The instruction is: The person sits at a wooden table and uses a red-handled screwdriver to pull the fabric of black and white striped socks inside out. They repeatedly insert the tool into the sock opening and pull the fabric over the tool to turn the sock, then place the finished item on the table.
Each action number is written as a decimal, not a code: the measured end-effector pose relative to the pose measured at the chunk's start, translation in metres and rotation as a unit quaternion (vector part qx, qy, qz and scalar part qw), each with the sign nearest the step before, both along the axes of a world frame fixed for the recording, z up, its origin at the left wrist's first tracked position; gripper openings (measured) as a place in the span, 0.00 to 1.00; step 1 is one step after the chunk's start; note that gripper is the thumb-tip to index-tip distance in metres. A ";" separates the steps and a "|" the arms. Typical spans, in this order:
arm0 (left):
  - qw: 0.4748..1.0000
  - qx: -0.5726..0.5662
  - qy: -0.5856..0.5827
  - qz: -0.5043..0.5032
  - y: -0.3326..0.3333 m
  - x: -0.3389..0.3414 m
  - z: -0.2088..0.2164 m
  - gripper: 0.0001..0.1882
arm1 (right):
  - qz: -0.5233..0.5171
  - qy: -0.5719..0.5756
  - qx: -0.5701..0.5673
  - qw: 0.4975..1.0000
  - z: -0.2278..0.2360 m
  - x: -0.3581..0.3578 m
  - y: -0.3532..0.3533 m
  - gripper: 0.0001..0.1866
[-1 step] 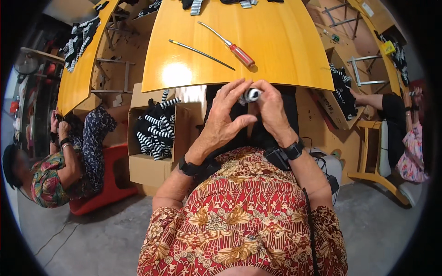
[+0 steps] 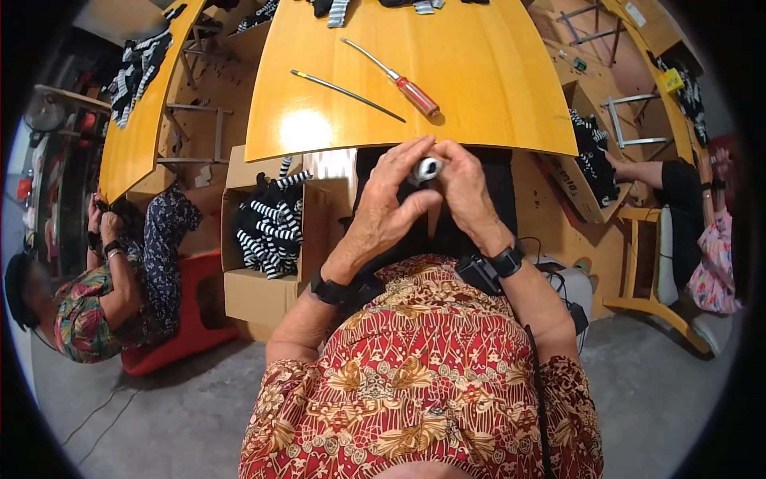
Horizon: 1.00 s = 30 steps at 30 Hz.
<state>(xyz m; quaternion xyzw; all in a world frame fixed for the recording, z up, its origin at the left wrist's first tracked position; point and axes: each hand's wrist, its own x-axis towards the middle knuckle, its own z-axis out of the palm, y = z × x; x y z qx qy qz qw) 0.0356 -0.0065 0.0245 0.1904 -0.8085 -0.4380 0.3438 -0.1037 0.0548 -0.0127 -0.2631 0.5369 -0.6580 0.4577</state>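
Observation:
Just beyond my lap, below the table's near edge, both hands meet around a small rolled black-and-white fabric piece (image 2: pixel 428 168). Its pale, round end with a dark centre faces up; the rest is hidden by fingers. My left hand (image 2: pixel 391 195) curves about its left side, fingers on top and thumb underneath. Closed on its right side is my right hand (image 2: pixel 469 188). On the yellow wooden table (image 2: pixel 479 72) lie a screwdriver (image 2: pixel 416 94) with a red handle and bent shaft, and a thin dark rod (image 2: pixel 347 93) with a yellow tip.
An open carton (image 2: pixel 263 294) of striped black-and-white fabric pieces (image 2: pixel 271 227) stands left of my legs. A second carton (image 2: pixel 570 188) with similar pieces is at right. Co-workers sit on both sides, one on a red chair (image 2: pixel 183 295). Fabric pieces (image 2: pixel 337 12) lie at the table's far edge.
Both hands and the rolled fabric piece have shifted slightly left; its round end is tilted a little differently. My left thumb has come closer to it.

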 end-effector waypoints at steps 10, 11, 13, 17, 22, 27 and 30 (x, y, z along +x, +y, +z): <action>0.873 0.439 0.211 0.006 -0.032 0.014 -0.016 0.11 | -0.054 0.576 -0.044 0.815 0.039 -0.026 -0.044 0.12; 0.868 0.451 0.208 0.007 -0.034 0.011 -0.016 0.12 | -0.058 0.610 -0.040 0.789 0.036 -0.034 -0.058 0.13; 0.846 0.486 0.220 -0.002 -0.035 0.008 -0.008 0.14 | -0.064 0.675 -0.030 0.735 0.026 -0.045 -0.083 0.15; 0.763 0.571 0.299 -0.050 -0.045 0.012 -0.008 0.16 | -0.040 0.728 0.025 0.684 0.011 -0.043 -0.106 0.15; 0.662 0.656 0.359 -0.042 -0.066 0.019 -0.016 0.13 | -0.046 0.744 0.024 0.666 0.001 -0.043 -0.107 0.13; 0.560 0.689 0.454 -0.067 -0.102 0.026 -0.023 0.16 | -0.009 0.564 -0.114 0.818 0.067 -0.014 -0.026 0.17; 0.515 0.703 0.486 -0.065 -0.113 0.023 -0.022 0.19 | 0.052 0.558 -0.139 0.816 0.090 0.000 0.032 0.21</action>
